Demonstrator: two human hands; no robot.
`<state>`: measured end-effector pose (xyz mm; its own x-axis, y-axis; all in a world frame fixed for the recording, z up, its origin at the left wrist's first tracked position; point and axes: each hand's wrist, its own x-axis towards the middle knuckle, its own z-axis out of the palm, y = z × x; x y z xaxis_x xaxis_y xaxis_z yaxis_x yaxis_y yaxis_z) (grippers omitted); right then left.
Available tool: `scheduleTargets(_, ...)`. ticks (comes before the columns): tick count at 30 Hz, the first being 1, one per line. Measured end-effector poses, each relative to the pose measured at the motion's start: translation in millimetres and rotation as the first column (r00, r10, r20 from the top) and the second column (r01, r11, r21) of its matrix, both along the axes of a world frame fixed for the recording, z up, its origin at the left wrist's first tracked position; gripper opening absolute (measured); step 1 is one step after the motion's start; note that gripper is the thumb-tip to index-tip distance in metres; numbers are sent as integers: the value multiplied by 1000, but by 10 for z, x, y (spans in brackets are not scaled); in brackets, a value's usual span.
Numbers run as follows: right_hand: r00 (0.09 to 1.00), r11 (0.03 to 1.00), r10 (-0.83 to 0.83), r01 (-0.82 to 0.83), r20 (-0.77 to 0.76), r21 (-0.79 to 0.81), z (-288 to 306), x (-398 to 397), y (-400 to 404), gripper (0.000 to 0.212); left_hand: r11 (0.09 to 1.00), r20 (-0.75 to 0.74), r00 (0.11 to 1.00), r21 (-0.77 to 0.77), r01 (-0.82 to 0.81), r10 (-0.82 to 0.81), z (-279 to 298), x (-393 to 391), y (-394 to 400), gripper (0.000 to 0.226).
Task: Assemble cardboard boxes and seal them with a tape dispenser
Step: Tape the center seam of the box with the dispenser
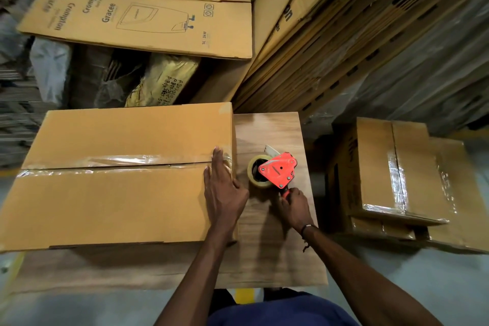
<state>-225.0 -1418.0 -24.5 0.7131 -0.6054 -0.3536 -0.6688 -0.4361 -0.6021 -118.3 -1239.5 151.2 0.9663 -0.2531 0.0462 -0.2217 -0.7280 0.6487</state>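
On the wooden table (267,254) sits a closed cardboard box (116,193), its top seam covered by a strip of clear tape (119,160). At the box's right end, the left hand (222,188) lies flat with straight fingers pressing the tape down by the edge. Just right of the box, the red tape dispenser (277,168) rests on the table, the right hand (295,206) gripping its handle. Well to the right of the box, a taped box (397,169) lies on flattened cardboard.
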Motion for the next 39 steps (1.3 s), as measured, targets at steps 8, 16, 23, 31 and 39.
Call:
scheduleTargets(8, 997, 1000, -28, 28, -78, 1, 304, -91, 23, 54, 1000, -18, 1000, -27, 16, -16, 27, 7, 8, 96)
scheduleTargets(16, 861, 998, -34, 1, 508, 65, 1595, 695, 705, 34, 959, -146, 989, -283, -21, -21, 81, 96, 205, 77)
scheduleTargets(23, 978, 997, 5, -22, 209, 77, 1712, 1255, 1257, 37, 941, -204, 969, -333, 66, -140, -26, 426, 537, 62)
scheduleTargets(31, 990, 993, -111, 108, 81, 41, 1707, 1365, 1288, 68, 928, -226, 943, -337, 159, -244, 101, 550, 631, 60)
scheduleTargets(39, 929, 920, 307, -235, 207, -313, 1710, 1522, 1805, 64, 792, 10, 825, 287, 539, -565, -172, 973, 1327, 69)
